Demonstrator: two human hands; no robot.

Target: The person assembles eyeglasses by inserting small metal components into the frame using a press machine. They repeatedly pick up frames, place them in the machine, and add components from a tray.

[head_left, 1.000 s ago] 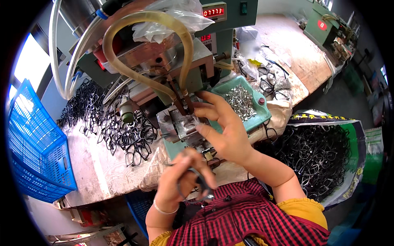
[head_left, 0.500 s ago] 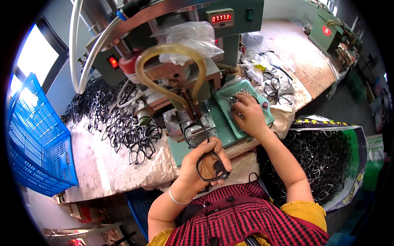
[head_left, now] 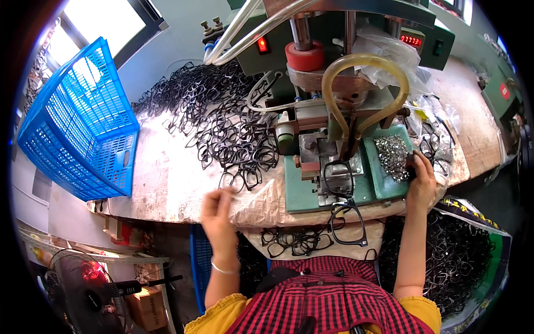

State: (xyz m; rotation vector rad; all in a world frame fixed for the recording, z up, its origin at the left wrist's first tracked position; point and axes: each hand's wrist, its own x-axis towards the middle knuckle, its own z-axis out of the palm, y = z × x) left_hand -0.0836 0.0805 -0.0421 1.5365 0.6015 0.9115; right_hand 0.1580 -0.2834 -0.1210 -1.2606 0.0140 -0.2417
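One black eyeglass frame lies on the bed of the green press machine, under its head, so a piece looks loaded and waiting to be worked. A second black frame hangs over the front edge of the surface, just below the machine, above a small pile of frames on the cloth at the person's lap; whether those are finished pieces cannot be told.

The right hand rests at the right rim of the green tray of small metal parts, its fingers curled into the tray edge as if picking one up; what they pinch is hidden. The left hand is raised at the near edge of the surface, fingers loosely together and blurred, holding nothing that shows, close to the big heap of black frames spread across the surface.

Judging by that heap and the sack of frames at the right, much work appears left, with the blue plastic crate standing at the far left
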